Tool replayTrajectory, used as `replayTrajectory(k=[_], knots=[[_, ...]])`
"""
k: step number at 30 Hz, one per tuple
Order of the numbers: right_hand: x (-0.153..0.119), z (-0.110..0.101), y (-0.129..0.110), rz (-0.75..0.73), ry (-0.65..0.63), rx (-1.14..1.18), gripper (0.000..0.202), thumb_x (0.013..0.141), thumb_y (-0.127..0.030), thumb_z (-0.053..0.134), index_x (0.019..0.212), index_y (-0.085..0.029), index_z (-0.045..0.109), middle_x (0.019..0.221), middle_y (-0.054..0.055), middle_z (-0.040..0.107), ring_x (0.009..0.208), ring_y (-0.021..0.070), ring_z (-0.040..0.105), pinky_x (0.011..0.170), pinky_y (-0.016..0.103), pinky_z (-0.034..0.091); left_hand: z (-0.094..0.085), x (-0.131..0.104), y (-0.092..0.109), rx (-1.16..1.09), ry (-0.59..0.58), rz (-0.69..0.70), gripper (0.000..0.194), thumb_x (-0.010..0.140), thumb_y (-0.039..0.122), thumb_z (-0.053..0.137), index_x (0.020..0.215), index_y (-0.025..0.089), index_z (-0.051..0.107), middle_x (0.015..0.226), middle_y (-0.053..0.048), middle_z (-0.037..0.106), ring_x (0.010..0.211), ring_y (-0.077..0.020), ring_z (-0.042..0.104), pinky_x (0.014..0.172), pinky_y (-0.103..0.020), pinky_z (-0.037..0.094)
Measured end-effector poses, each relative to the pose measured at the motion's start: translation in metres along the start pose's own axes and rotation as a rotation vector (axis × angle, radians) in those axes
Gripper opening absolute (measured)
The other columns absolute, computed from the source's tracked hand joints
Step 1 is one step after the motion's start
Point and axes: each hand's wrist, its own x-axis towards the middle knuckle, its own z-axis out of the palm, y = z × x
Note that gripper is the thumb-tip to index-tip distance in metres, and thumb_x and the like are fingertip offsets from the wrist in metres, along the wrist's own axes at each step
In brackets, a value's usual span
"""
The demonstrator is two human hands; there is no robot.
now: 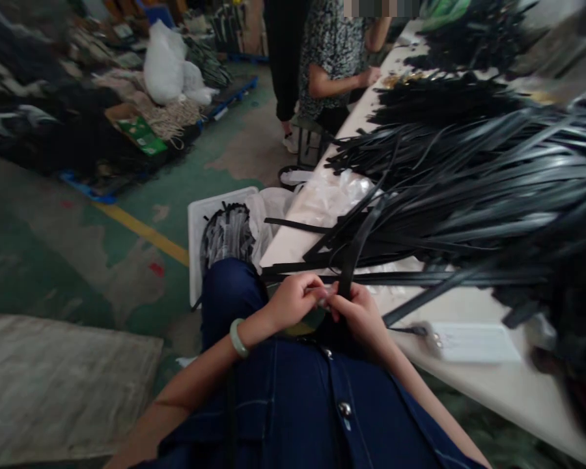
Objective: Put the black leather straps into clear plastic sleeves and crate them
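Workshop floor (198,174), green and worn, seen obliquely from my remote head view; a yellow line (144,233) crosses it at left. White table (293,242) at right, its long edge running away from the wearer; the near corner lies just ahead of the hands. Black strip (355,257), the piece being worked, stands upward from the right hand (364,312), at the table's near edge and in front of the pile of black strips (498,169). Right grip: closed, thumb against fingers, around the strip's lower end. Left hand (293,299): fingers curled, tips meeting those of the right; I cannot tell how tightly this grip is closed or whether it has hold of anything.

Edges and room: loose strip ends overhang the table edge just beyond the hands. White crate (194,254), filled with dark strips, sits beside the wearer's left knee and limits movement there; farther left I have open floor, bounded by a pale sheet (68,384) below. A co-worker (332,55) sits farther along the same edge.

Labels: a green carton (141,133) bears pale printing, too blurred for me to read; markings on the white box (473,342) are likewise illegible.
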Motion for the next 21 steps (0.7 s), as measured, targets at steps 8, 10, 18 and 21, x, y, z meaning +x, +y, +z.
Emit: replayTrajectory(k=[8,10,18,21], knots=[[-0.004,0.003,0.001,0.022,-0.061,-0.123,0.025,0.074,-0.027,0.059,0.052,-0.017,0.052,0.048,-0.003,0.048,0.049,0.0093,0.04,0.051,0.022,0.03,-0.01,-0.014,-0.003,-0.172,-0.013,0.025,0.026,0.066,0.018,0.078,0.09,0.013,0.071,0.084,-0.004,0.07,0.076,-0.0157,0.063,0.071,-0.025,0.047],[-0.006,0.006,-0.003,0.007,-0.072,-0.097,0.023,0.073,-0.028,0.059,0.054,-0.017,0.054,0.046,-0.003,0.048,0.048,0.0096,0.04,0.051,0.022,0.031,-0.009,-0.014,0.001,-0.186,0.041,-0.008,0.016,0.066,0.012,0.073,0.082,0.013,0.072,0.077,-0.003,0.069,0.07,-0.0141,0.062,0.067,-0.024,0.047],[0.004,0.012,-0.015,-0.045,0.048,0.043,0.009,0.063,-0.022,0.054,0.056,-0.017,0.053,0.044,-0.004,0.046,0.041,0.0082,0.039,0.043,0.02,0.029,-0.012,0.007,0.014,-0.221,0.083,-0.093,0.016,0.072,0.024,0.066,0.06,0.013,0.062,0.053,0.001,0.057,0.046,-0.0098,0.051,0.049,-0.022,0.039],[0.008,0.008,-0.015,-0.064,0.068,0.081,0.01,0.062,-0.022,0.054,0.054,-0.017,0.053,0.043,-0.004,0.045,0.039,0.0078,0.038,0.041,0.02,0.028,-0.014,0.017,0.018,-0.235,-0.006,-0.137,0.023,0.073,0.034,0.067,0.065,0.014,0.061,0.054,0.0,0.059,0.048,-0.0119,0.054,0.05,-0.024,0.042]])
